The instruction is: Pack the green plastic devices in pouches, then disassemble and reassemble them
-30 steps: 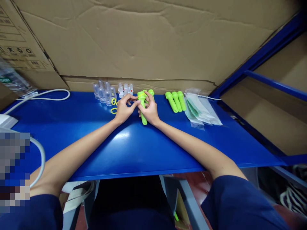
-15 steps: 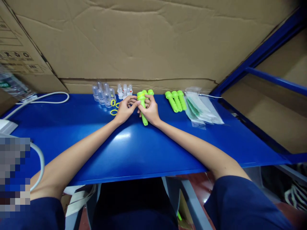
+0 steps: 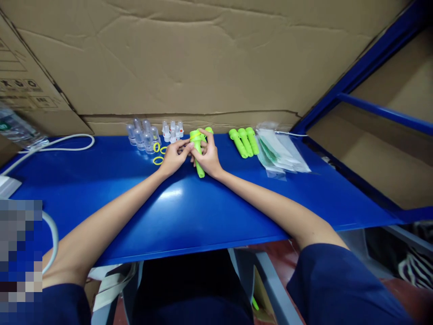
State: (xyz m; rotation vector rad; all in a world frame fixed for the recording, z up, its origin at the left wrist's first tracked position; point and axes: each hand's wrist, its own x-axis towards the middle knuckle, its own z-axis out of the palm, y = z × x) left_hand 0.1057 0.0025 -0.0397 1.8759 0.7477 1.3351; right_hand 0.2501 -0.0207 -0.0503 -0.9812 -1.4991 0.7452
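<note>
A lime-green flashlight-shaped body (image 3: 199, 166) is held between both hands above the blue table, its wide end away from me. My left hand (image 3: 175, 158) is closed on its left side, the thumb near the neck. My right hand (image 3: 209, 155) grips the other side, with the index finger raised to the wide end. A yellow ring (image 3: 195, 135) lies across that wide end; whether it is fully seated I cannot tell. More green bodies (image 3: 209, 130) show partly behind my right hand. Loose yellow rings (image 3: 158, 160) lie left of my left hand.
Several clear plastic caps (image 3: 149, 141) and smaller clear-topped white pieces (image 3: 172, 131) stand at the back. Three green bodies (image 3: 242, 143) lie to the right, beside plastic-wrapped packets (image 3: 287, 153). A white cable (image 3: 77, 135) loops at left; cardboard (image 3: 189, 67) walls the blue table's (image 3: 216, 216) back.
My right index finger has lifted from the body's side up to the yellow ring at its wide end. Both hands still hold the green body; the view has shifted slightly.
</note>
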